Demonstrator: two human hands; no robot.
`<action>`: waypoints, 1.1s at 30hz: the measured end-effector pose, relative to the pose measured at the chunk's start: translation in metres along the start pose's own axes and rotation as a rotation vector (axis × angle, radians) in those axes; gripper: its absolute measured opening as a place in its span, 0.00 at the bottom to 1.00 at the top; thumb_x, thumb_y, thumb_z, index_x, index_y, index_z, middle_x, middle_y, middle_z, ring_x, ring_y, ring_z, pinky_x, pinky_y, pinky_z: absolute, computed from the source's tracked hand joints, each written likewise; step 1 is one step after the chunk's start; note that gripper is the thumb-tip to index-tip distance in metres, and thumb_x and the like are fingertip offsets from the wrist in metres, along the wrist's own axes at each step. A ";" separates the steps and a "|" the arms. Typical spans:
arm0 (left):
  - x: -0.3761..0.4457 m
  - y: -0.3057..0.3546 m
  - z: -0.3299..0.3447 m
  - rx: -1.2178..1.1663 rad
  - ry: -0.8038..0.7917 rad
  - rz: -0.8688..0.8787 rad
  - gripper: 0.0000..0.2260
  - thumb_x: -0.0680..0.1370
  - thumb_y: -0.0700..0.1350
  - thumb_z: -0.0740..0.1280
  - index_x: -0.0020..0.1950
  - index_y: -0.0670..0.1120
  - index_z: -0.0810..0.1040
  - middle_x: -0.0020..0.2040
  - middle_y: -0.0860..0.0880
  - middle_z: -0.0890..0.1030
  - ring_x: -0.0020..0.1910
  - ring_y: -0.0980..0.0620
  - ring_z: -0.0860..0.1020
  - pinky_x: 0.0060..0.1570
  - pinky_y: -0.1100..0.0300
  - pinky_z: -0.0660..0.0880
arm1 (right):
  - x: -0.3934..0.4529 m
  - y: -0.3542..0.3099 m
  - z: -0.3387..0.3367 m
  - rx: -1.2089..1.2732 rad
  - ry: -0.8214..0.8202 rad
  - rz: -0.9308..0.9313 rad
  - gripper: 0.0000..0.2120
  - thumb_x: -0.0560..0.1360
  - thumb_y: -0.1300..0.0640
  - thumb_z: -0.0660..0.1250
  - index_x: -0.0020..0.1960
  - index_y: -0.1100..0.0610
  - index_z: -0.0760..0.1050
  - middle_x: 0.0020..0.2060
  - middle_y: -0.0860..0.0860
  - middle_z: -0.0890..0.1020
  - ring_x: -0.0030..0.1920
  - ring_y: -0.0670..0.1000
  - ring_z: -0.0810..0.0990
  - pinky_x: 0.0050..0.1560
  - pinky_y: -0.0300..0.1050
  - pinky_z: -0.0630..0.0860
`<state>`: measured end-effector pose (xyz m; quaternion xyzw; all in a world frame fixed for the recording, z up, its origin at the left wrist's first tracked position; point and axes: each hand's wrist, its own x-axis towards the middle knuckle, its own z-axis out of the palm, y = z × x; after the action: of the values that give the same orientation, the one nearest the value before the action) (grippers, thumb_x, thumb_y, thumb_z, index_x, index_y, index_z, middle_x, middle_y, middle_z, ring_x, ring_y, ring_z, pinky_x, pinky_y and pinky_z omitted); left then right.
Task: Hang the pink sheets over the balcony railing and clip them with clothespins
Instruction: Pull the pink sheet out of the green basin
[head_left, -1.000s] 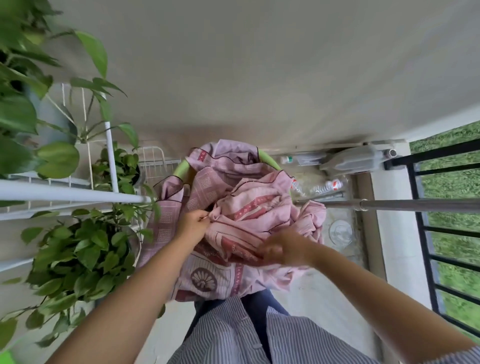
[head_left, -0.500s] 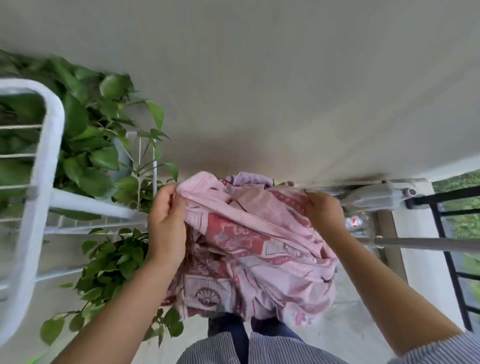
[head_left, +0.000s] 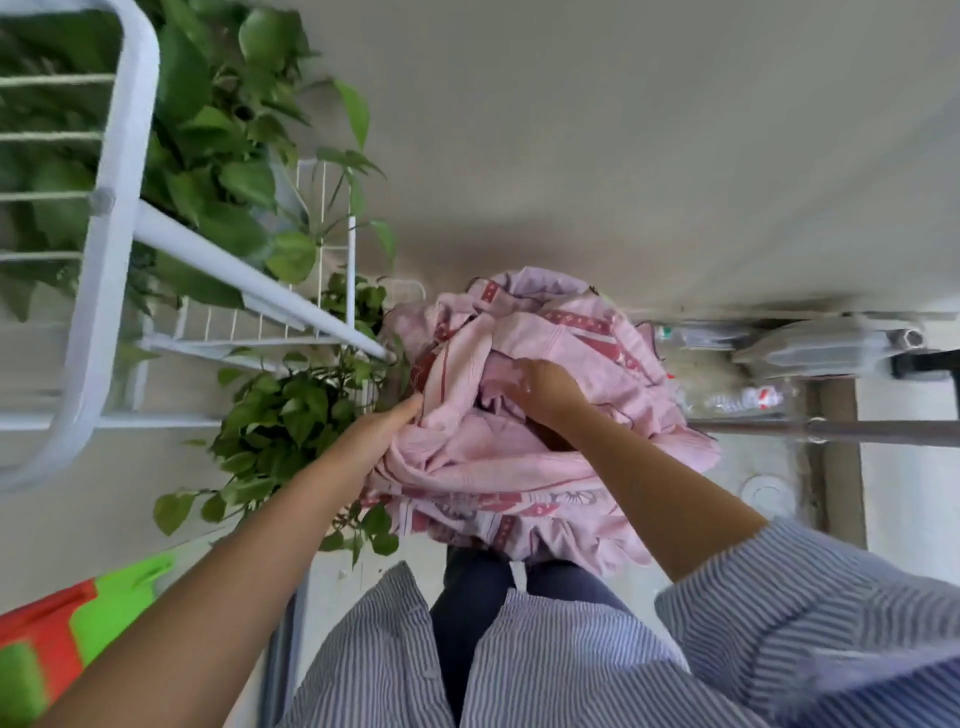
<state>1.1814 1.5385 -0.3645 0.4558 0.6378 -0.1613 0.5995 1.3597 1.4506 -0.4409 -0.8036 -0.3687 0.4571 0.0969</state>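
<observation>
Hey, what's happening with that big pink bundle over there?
A person is gathering up a crumpled heap of pink sheets with both bare hands. The left hand grips a fold at the bundle's side, while the right hand digs into the top of it. Nothing is hung yet: the metal rod to the right is bare, and no clothespins are in sight. Leafy potted plants on a white wire rack stand just to the left.

My balcony floor (head_left: 769, 525) is pale concrete. On it, against the wall beyond the metal rod (head_left: 857, 432), lie clear plastic bottles (head_left: 743, 400) and a flattened jug (head_left: 815, 347). Nearer me than that rod, a round drain cover (head_left: 768, 492) sits in the floor.
</observation>
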 end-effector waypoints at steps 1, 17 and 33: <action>0.001 -0.002 -0.001 0.078 0.047 0.019 0.17 0.74 0.56 0.64 0.52 0.44 0.78 0.48 0.46 0.76 0.53 0.46 0.75 0.56 0.54 0.70 | 0.000 -0.006 0.004 0.099 -0.110 0.012 0.18 0.76 0.50 0.58 0.61 0.60 0.71 0.59 0.59 0.76 0.60 0.58 0.73 0.59 0.49 0.70; 0.024 0.025 0.069 1.473 -0.206 0.843 0.33 0.71 0.37 0.64 0.72 0.55 0.56 0.72 0.49 0.62 0.68 0.47 0.64 0.64 0.52 0.66 | -0.143 0.031 -0.046 0.094 -0.048 -0.323 0.11 0.73 0.66 0.65 0.54 0.66 0.77 0.47 0.60 0.83 0.44 0.47 0.77 0.40 0.27 0.67; -0.125 0.211 0.051 0.499 0.510 1.406 0.17 0.73 0.36 0.64 0.62 0.38 0.69 0.55 0.35 0.78 0.53 0.37 0.76 0.47 0.52 0.72 | -0.238 -0.022 -0.231 -0.249 1.211 -0.074 0.05 0.65 0.64 0.69 0.41 0.64 0.79 0.38 0.61 0.79 0.40 0.63 0.77 0.35 0.47 0.68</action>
<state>1.3597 1.5639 -0.1900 0.8963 0.2627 0.2270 0.2759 1.4614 1.3458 -0.1422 -0.9123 -0.3264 -0.1301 0.2103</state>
